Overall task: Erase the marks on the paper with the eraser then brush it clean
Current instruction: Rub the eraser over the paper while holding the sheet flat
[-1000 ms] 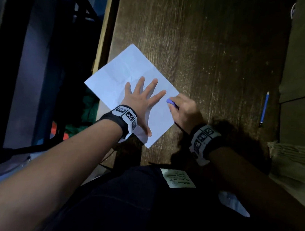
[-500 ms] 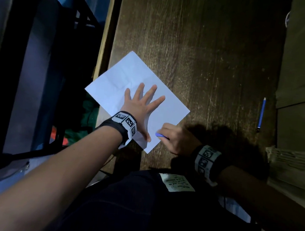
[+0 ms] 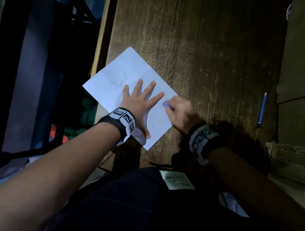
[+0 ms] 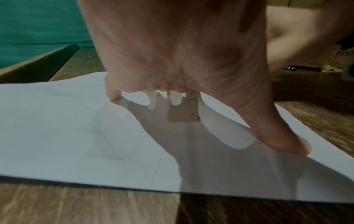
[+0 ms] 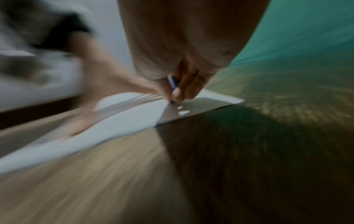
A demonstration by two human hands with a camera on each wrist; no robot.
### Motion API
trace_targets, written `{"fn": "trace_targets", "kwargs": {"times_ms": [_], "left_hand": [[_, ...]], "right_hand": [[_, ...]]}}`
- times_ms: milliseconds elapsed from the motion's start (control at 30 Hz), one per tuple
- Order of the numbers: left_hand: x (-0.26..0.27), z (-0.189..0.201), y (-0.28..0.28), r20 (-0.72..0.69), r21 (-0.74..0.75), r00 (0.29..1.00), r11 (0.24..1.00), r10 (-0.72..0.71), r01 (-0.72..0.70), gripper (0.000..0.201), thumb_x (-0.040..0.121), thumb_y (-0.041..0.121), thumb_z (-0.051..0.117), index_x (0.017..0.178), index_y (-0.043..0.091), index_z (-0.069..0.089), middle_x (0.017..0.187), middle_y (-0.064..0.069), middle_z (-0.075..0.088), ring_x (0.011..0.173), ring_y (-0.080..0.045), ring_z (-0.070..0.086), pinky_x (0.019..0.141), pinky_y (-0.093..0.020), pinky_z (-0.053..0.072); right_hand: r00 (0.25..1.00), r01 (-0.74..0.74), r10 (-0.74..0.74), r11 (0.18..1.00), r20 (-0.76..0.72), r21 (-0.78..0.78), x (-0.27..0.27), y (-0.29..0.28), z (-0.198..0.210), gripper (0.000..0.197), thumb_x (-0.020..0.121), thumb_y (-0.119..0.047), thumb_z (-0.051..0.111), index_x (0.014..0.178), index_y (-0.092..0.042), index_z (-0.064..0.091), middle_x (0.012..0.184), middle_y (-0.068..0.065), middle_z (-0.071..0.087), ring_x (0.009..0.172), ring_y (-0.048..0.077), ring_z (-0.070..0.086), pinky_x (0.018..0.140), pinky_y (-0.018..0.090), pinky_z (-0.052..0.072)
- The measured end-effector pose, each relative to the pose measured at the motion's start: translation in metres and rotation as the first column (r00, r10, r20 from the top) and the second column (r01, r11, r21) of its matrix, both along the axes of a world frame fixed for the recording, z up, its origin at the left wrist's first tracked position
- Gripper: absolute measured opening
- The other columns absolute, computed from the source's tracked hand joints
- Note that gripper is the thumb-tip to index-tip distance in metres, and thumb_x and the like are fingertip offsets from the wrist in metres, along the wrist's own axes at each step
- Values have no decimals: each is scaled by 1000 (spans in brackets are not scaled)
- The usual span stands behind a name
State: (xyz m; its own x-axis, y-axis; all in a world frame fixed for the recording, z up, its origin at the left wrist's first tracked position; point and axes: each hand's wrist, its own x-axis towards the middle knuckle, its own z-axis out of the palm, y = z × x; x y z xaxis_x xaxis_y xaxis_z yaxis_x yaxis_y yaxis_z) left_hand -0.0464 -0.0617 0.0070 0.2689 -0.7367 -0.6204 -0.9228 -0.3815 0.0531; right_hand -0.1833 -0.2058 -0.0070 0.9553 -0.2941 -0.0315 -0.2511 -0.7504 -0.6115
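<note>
We press our left hand (image 3: 140, 103) flat, fingers spread, on the creased white sheet of paper (image 3: 114, 80) so it cannot slide across the dark wooden counter (image 3: 215, 56), while our right hand (image 3: 181, 115) pinches the small blue eraser (image 3: 166, 105) against the sheet's right edge.

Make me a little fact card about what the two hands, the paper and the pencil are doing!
left hand: fingers spread flat, presses the paper down
right hand: pinches the purple eraser, its tip on the paper
paper marks: faint pencil lines show in the left wrist view
pencil: blue, lies untouched on the wooden table, apart from the paper
right wrist view: blurred
</note>
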Motion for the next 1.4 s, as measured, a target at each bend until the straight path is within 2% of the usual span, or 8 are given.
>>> {"fn": "trace_targets", "kwargs": {"times_ms": [67,233,400,567,733,967,1133,1400], "left_hand": [[-1,0,1,1,-4,1000,1000,3,-3,164,33,94,74,154,43,-26,164,-1,-33,151,-43,-20,113,-74,9],[1,-1,1,21,-8,1000,1000,-8,8,163,34,96,71,153,42,-27,164,-2,-32,151,-43,-19,113,-74,10],[1,-1,1,2,-6,1000,1000,-1,1,164,33,94,73,154,42,-25,164,-2,-32,151,-43,-19,113,-75,9],[1,-1,0,20,0,1000,1000,-10,10,165,35,92,75,153,40,-27,163,-3,-34,151,-44,-22,113,-75,8],[0,0,0,16,1,1000,1000,-5,5,165,32,93,74,154,42,-25,164,-2,-33,151,-43,-20,113,-74,8],[2,-3,3,22,-23,1000,1000,-17,18,160,36,96,70,155,42,-22,165,-2,-28,152,-43,-15,112,-72,12],[16,0,24,-30,-167,998,985,47,-51,119,65,99,45,160,38,6,170,4,-3,149,-30,16,102,-54,34],[-2,-1,71,-41,-306,996,950,-85,69,77,90,58,62,152,20,36,161,-5,32,117,-30,55,101,-47,32]], "right_hand": [[990,136,-136,991,35,6,1,1,-5,10,89,-9,64,93,-4,71,82,9,62,73,25,59,70,39,52],[899,-423,431,899,-70,112,-32,35,15,5,89,-7,66,84,-7,66,77,6,55,68,23,54,65,35,48],[996,80,-80,997,41,7,5,2,-1,8,89,-8,65,89,-2,70,79,8,60,70,22,56,68,39,51],[909,-410,415,907,-47,95,-33,45,17,3,88,-5,67,91,-4,69,80,7,58,71,21,55,68,29,46],[989,129,-130,992,68,9,7,10,0,10,87,-4,64,91,-1,72,78,11,61,68,28,59,64,38,51],[954,-260,274,958,-120,120,-44,45,12,10,91,-9,60,85,-6,67,77,5,53,68,20,53,62,32,47],[973,-44,60,996,-222,74,-57,15,9,11,85,-11,61,76,-8,66,74,1,54,65,20,55,61,32,44],[949,236,-242,970,-201,-53,-43,-60,16,16,90,-15,63,80,-7,72,75,7,54,64,22,55,63,36,47]]}}
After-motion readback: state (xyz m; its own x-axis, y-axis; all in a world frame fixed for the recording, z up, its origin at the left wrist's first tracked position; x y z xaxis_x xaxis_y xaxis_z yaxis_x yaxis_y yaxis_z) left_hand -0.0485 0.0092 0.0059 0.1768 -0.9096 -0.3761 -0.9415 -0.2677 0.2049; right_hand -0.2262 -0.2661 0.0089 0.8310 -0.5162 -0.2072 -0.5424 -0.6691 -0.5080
